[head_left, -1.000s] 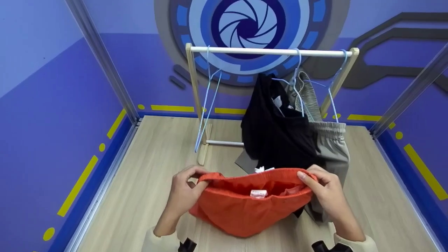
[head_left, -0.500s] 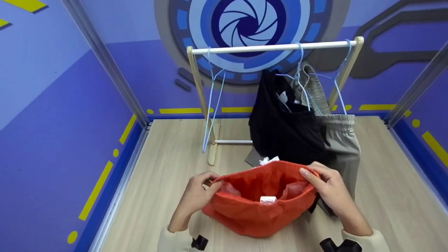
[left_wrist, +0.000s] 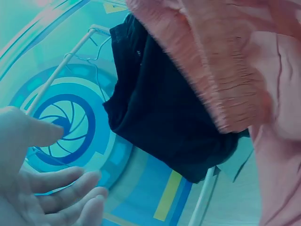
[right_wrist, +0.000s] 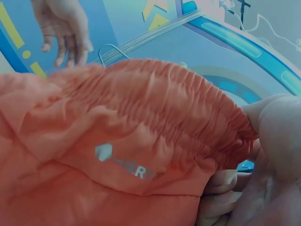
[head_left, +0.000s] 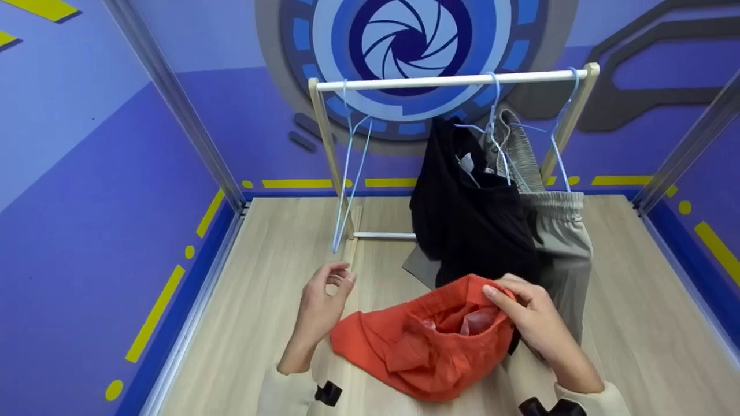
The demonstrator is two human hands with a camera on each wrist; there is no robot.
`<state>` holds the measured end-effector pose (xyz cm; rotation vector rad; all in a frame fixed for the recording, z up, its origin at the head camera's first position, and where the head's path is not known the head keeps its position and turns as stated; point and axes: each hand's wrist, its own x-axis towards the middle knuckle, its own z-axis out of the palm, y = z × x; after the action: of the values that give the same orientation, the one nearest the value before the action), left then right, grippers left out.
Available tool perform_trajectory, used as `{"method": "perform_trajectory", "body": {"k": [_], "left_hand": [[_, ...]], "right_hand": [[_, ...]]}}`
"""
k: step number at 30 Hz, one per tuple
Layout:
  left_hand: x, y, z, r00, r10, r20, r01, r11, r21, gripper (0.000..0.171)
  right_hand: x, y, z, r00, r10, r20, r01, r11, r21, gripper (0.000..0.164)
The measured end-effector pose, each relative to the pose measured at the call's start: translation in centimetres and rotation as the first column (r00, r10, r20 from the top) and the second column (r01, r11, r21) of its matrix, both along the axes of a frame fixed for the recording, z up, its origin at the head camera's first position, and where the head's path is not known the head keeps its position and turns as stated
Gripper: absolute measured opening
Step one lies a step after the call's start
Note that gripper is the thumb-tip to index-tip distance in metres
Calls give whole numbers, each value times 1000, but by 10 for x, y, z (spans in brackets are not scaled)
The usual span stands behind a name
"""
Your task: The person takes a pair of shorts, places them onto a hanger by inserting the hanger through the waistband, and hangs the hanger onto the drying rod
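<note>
Orange shorts (head_left: pixel 439 346) with a gathered elastic waistband (right_wrist: pixel 164 94) hang sagging over the front of the table. My right hand (head_left: pixel 535 315) pinches the waistband at its right end, thumb on the near side. To the left, my left hand (head_left: pixel 324 300) is away from the fabric, its fingers loosely bent and holding nothing. In the left wrist view the left fingers (left_wrist: pixel 66 193) are spread apart beside the shorts (left_wrist: pixel 277 117). A bare blue wire hanger (head_left: pixel 351 179) hangs just beyond the left hand, on the rack's left end.
The small rack has a white rail (head_left: pixel 404 82) and wooden posts. Black pants (head_left: pixel 474 219) and grey pants (head_left: pixel 563 248) hang on blue hangers at its right side. Purple walls (head_left: pixel 115 231) with metal corner posts enclose the wooden tabletop (head_left: pixel 277 242).
My left hand has let go of the waistband and moved slightly up and left. The left end of the shorts has dropped and folded, while my right hand keeps hold.
</note>
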<state>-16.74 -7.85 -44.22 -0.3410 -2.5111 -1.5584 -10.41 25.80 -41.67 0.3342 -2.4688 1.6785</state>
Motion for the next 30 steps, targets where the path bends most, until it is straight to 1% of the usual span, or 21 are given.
{"method": "perform_trajectory", "body": {"k": [2, 6, 12, 15, 18, 20, 22, 25, 30], "left_hand": [[-2, -1, 5, 999, 37, -9, -37, 999, 26, 31], [-6, -2, 13, 996, 82, -38, -79, 995, 56, 33], [-14, 0, 16, 990, 128, -66, -124, 990, 59, 38], [-18, 2, 17, 991, 123, -50, -120, 992, 49, 42], [-23, 3, 19, 995, 99, -10, -99, 995, 27, 42], [-28, 4, 21, 996, 87, 4, -87, 996, 7, 40], [-32, 6, 23, 997, 82, 0, -82, 997, -13, 38], [-37, 7, 27, 997, 81, -17, -81, 996, -37, 36], [-45, 11, 32, 997, 73, -11, -73, 996, -59, 31]], "right_hand": [[1, -1, -2, 1000, 0, 21, 0, 1000, -14, 14], [1, -1, -5, 999, 0, 33, 1, 1000, -25, 14], [2, -1, -1, 996, -50, 74, 51, 998, -23, 11], [3, -2, 4, 993, -67, 99, 69, 997, -19, 11], [3, -3, 4, 993, -68, 99, 70, 997, -24, 11], [3, -2, 3, 994, -57, 96, 61, 998, -33, 11], [2, 0, -1, 996, -42, 80, 45, 998, -44, 11], [2, 1, -2, 997, -19, 69, 22, 999, -44, 12], [2, 2, -3, 997, -25, 71, 27, 999, -36, 12]]}}
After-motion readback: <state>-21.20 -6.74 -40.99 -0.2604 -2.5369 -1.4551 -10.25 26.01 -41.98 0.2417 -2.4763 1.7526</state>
